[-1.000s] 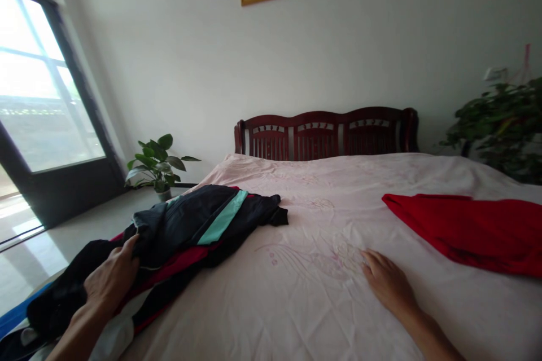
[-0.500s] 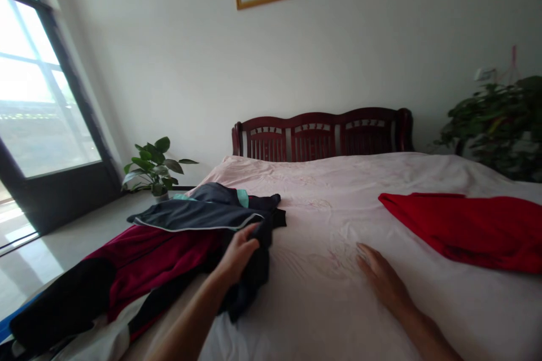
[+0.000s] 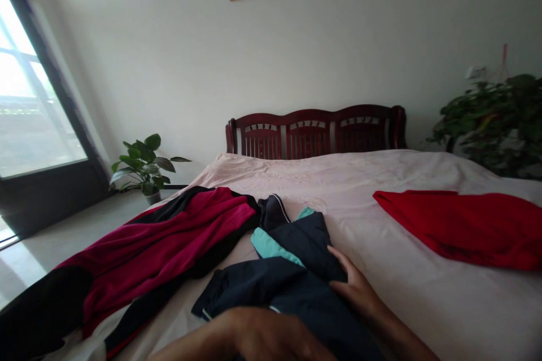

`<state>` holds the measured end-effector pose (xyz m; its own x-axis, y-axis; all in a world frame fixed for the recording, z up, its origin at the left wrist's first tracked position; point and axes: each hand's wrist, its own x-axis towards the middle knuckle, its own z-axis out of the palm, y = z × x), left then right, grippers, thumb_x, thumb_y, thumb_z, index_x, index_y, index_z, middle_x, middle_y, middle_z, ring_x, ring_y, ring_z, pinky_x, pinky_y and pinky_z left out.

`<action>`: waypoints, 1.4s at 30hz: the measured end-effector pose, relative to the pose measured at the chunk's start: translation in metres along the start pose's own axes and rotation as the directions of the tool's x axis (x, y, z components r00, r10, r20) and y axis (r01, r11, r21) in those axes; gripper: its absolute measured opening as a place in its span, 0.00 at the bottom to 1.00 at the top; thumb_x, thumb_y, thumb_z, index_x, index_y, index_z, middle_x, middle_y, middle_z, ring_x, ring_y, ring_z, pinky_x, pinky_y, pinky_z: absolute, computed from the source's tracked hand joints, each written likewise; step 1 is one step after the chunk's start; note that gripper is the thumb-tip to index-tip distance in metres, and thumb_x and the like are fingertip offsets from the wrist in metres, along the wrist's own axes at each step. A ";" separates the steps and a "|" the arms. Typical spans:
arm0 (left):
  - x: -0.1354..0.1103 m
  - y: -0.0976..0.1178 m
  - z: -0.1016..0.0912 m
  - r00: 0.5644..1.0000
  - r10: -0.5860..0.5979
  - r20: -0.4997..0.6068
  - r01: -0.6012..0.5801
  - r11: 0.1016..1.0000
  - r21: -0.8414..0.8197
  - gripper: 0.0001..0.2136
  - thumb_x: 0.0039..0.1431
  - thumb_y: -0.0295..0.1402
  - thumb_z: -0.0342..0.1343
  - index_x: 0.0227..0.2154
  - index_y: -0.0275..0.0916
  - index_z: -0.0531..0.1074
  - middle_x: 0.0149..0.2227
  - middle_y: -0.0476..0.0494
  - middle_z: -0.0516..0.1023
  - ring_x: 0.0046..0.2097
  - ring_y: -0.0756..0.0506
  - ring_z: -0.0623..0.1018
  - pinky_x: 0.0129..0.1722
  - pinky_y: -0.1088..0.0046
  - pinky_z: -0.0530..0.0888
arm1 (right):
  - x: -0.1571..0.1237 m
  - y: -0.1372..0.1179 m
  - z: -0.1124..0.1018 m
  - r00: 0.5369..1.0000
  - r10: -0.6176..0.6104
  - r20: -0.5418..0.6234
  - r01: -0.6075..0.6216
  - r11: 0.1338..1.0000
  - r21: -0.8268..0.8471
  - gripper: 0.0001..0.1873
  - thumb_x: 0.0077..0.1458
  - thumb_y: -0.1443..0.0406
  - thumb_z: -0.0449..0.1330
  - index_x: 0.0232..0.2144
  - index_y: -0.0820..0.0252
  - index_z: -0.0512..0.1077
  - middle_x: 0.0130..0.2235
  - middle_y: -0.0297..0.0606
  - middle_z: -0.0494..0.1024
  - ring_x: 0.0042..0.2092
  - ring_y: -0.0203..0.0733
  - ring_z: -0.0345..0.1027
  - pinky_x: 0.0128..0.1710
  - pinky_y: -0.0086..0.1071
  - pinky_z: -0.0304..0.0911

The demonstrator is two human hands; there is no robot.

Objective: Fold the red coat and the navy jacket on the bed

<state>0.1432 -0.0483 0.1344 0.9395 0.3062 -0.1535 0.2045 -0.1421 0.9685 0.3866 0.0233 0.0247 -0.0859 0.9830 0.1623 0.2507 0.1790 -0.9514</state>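
A dark navy garment with a teal stripe (image 3: 292,262) lies crumpled in the middle of the pink bedspread (image 3: 402,293), close to me. My left hand (image 3: 271,338) is at the bottom edge, resting on the near part of this garment; its fingers are hidden. My right hand (image 3: 353,287) lies on the garment's right side, fingers stretched out against the cloth. To the left, a maroon and black garment (image 3: 169,242) is spread over the bed's left edge.
A red cloth (image 3: 457,225) lies flat on the right side of the bed. A dark wooden headboard (image 3: 315,132) stands against the wall. Potted plants sit at the left floor (image 3: 141,166) and at the right (image 3: 495,124). A glass door (image 3: 34,118) is at left.
My left hand has dragged the navy garment off the maroon one, rightward to the middle of the bed. My right hand moved from the bare bedspread onto that garment.
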 end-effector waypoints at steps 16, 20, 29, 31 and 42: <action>-0.060 -0.138 -0.188 0.639 0.148 -0.755 0.745 0.125 0.655 0.20 0.64 0.28 0.47 0.57 0.48 0.71 0.59 0.49 0.74 0.69 0.37 0.55 0.68 0.45 0.40 | 0.014 0.026 -0.076 0.777 -0.002 -0.630 -0.227 0.932 -0.283 0.33 0.40 0.58 0.53 0.50 0.57 0.76 0.49 0.43 0.80 0.47 0.55 0.75 0.47 0.41 0.70; -0.069 -0.151 -0.223 0.524 0.187 -0.831 0.839 0.050 0.541 0.24 0.64 0.23 0.41 0.58 0.47 0.70 0.60 0.48 0.72 0.70 0.38 0.51 0.67 0.42 0.34 | 0.012 0.028 -0.077 0.794 0.030 -0.607 -0.240 0.933 -0.268 0.34 0.41 0.57 0.52 0.52 0.59 0.74 0.51 0.45 0.79 0.52 0.56 0.72 0.51 0.41 0.68; -0.087 -0.176 -0.293 0.244 0.175 -0.954 0.967 0.024 0.252 0.26 0.60 0.19 0.38 0.55 0.40 0.73 0.64 0.39 0.67 0.69 0.29 0.50 0.59 0.26 0.38 | 0.010 0.029 -0.080 0.794 0.083 -0.602 -0.276 0.932 -0.236 0.34 0.40 0.56 0.53 0.52 0.57 0.74 0.54 0.43 0.77 0.56 0.54 0.69 0.56 0.40 0.65; -0.084 -0.180 -0.300 0.227 0.157 -0.961 0.972 0.026 0.234 0.26 0.60 0.20 0.38 0.55 0.41 0.73 0.64 0.40 0.67 0.69 0.30 0.51 0.60 0.28 0.39 | 0.010 0.028 -0.079 0.807 0.080 -0.585 -0.256 0.941 -0.223 0.34 0.41 0.57 0.53 0.52 0.59 0.73 0.54 0.43 0.77 0.56 0.52 0.70 0.57 0.38 0.64; -0.070 -0.196 -0.266 0.295 0.034 -0.955 0.952 0.075 0.297 0.25 0.68 0.39 0.38 0.66 0.45 0.59 0.67 0.45 0.62 0.69 0.29 0.51 0.64 0.39 0.43 | 0.013 0.023 -0.071 0.836 0.059 -0.545 -0.168 0.974 -0.154 0.34 0.41 0.61 0.52 0.52 0.64 0.71 0.54 0.47 0.76 0.57 0.51 0.68 0.61 0.40 0.59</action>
<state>-0.0354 0.2081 0.0073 0.0221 0.9843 0.1750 0.9913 0.0012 -0.1318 0.4598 0.0434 0.0237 0.4683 0.8551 0.2227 0.4069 0.0151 -0.9134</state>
